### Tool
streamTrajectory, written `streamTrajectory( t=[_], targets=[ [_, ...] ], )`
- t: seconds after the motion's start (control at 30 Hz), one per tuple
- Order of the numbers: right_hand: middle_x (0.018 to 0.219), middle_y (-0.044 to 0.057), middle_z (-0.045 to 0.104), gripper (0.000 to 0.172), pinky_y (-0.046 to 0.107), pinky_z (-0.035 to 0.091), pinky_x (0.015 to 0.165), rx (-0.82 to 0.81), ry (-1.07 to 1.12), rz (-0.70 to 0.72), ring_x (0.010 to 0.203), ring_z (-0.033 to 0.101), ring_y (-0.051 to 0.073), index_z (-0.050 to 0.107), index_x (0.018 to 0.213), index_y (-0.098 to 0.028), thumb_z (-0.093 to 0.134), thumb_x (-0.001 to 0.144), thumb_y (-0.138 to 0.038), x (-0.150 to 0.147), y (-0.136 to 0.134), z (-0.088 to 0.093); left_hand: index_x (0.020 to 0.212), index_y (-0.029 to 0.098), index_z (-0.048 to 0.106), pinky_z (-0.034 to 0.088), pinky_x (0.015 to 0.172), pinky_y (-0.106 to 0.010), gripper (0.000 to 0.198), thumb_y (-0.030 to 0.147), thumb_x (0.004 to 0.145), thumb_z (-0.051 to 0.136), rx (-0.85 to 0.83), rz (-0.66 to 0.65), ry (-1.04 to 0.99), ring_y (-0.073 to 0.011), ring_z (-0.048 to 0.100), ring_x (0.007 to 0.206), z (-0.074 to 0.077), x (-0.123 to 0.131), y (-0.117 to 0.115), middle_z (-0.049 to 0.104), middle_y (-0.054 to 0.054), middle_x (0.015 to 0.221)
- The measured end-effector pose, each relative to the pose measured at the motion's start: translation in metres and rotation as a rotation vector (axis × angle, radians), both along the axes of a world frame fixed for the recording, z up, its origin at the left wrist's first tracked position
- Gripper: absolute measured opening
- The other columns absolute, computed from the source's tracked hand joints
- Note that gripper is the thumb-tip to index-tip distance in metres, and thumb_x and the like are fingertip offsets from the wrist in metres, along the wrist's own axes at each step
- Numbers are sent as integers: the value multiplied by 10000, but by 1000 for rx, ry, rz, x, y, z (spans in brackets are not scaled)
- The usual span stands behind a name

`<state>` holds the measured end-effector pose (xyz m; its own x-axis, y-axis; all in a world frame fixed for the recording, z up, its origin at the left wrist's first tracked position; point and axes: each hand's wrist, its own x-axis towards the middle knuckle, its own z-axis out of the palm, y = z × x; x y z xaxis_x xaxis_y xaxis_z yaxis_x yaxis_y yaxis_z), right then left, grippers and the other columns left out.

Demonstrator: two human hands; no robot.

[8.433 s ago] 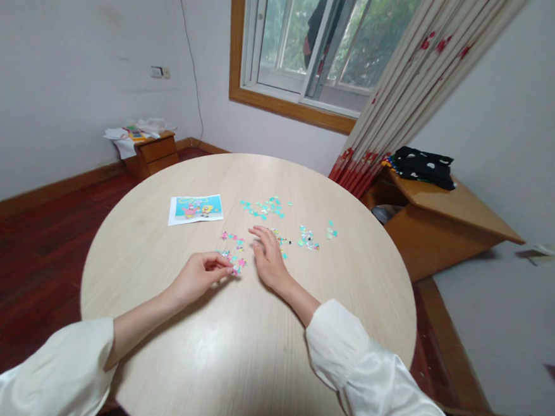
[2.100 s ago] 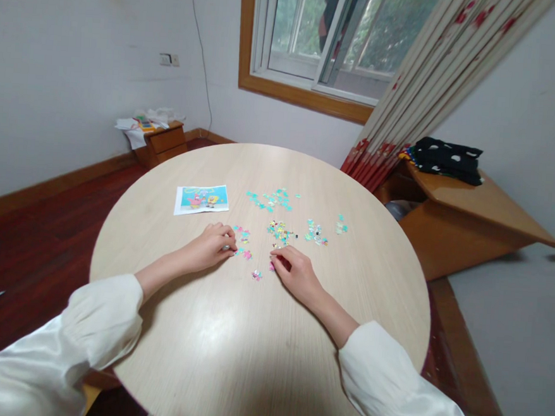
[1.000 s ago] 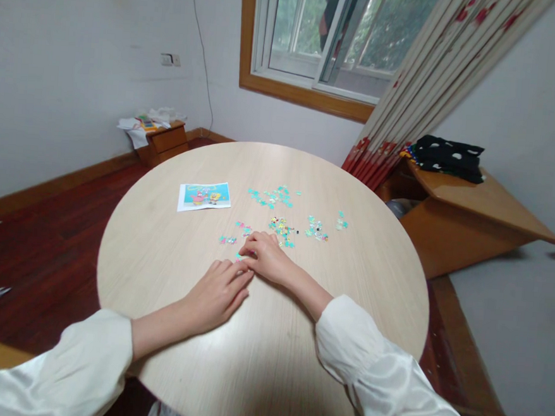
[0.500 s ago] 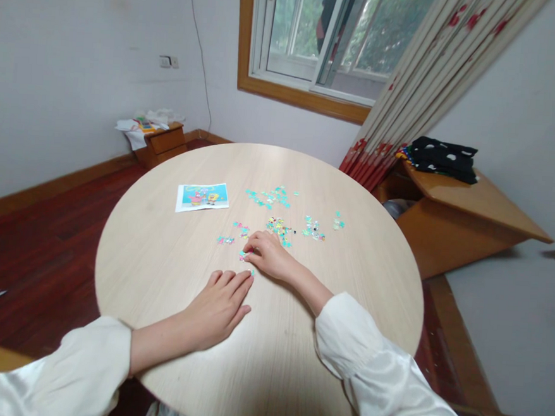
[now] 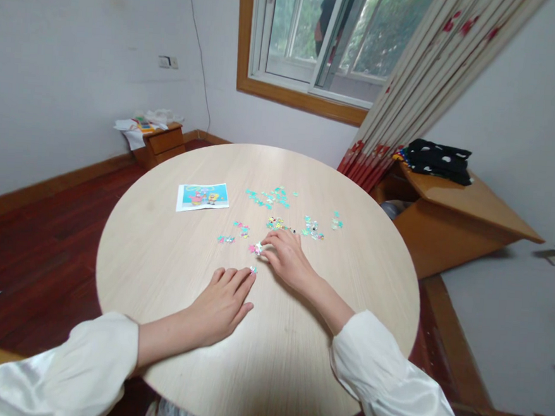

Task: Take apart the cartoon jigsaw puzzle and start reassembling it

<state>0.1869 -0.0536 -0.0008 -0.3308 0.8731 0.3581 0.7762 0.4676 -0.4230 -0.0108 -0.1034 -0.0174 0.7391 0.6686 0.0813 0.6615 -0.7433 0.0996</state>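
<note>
On the round table my left hand [image 5: 226, 302] lies palm down, fingers stretched out. Its index fingertip touches a small blue-and-white puzzle piece [image 5: 253, 269]. Just beyond, my right hand [image 5: 286, 256] pinches a small pink-and-white joined clump of puzzle pieces [image 5: 255, 249] between thumb and fingers. Several pink and teal puzzle pieces [image 5: 242, 228] lie to the left of that hand, with another short row of puzzle pieces [image 5: 226, 239] beside them. Yellow and mixed puzzle pieces [image 5: 275, 223] lie behind the right hand, which partly hides them.
A printed cartoon picture [image 5: 203, 197] lies at the table's left. Teal puzzle pieces [image 5: 269, 197] are scattered farther back, and more puzzle pieces [image 5: 312, 227] sit to the right. The wooden table [image 5: 159, 269] has a rounded edge; a wooden cabinet [image 5: 467, 215] stands at right.
My right hand has shifted right and slightly back, and the pink-and-white clump at its fingertips now shows more. My left hand stays nearly in place, fingertip on the same piece.
</note>
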Motion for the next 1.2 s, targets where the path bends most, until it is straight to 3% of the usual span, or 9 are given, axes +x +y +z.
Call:
streamTrajectory(
  t=[0.27,0.73,0.87,1.0,1.2],
  targets=[
    [949,50,636,56,348,322,843,-99,28,-11,968,542,185,629,877,-176,644,851,-223,1,-16,-18,1340,84,451,326,927,-459,462,328,960,354,1,-4,29,-300,456,1095,1,3,-1,491,-174,1345],
    [913,48,641,116,350,315,842,-155,50,-22,933,546,180,646,849,-171,650,849,-287,-3,-13,-20,1344,87,446,318,933,-448,458,316,952,393,13,-3,34,-300,462,1095,0,3,-1,495,-167,1344],
    [942,65,644,100,360,326,855,-91,66,13,950,548,183,668,913,-171,610,877,-243,0,-15,-21,1343,79,443,320,928,-452,462,320,952,388,19,-10,33,-301,461,1091,0,3,-1,497,-174,1336],
    [981,79,643,198,361,338,851,43,-2,116,970,540,183,676,999,-196,504,916,-143,5,-23,-22,1342,81,447,320,925,-449,463,325,955,376,15,-12,42,-303,457,1098,0,3,-1,494,-172,1340],
    [955,80,653,223,365,343,832,67,-136,171,952,533,191,684,1007,-195,513,894,-107,7,-29,-28,1353,87,443,332,920,-473,477,335,964,319,-6,-4,9,-307,458,1092,0,3,-1,507,-187,1318]
  ],
)
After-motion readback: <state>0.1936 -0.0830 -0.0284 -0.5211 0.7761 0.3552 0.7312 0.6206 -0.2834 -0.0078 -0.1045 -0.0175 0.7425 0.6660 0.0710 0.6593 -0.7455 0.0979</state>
